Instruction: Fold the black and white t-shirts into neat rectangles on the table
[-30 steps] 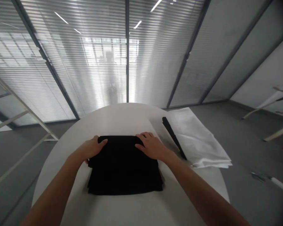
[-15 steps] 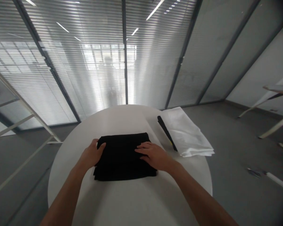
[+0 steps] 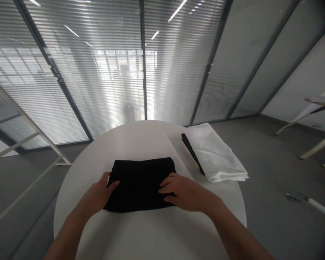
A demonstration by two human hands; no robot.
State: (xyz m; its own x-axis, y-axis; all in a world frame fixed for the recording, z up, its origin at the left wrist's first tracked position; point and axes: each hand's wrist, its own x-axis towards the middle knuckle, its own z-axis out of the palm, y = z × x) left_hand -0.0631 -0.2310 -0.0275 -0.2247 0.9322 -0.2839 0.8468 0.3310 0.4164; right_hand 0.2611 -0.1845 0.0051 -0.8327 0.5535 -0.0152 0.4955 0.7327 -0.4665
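Observation:
On the round white table (image 3: 141, 139) lies a folded black cloth (image 3: 141, 184), a flat rectangular bundle. What garment or fabric item it is, I cannot make out. My left hand (image 3: 99, 193) grips its left edge, the thumb on top and the other fingers largely hidden at the side. My right hand (image 3: 182, 189) rests over its right side, fingers apart and lying on the upper surface.
A white folded sheet or bag (image 3: 216, 153) lies at the table's right edge, partly overhanging it, with a dark strip (image 3: 193, 153) along its left side. A white metal frame (image 3: 40, 131) stands left. Glass panels with blinds (image 3: 119, 90) rise behind the table.
The black cloth has been drawn slightly toward me and its lower layers look more lined up. Both hands have moved nearer with it.

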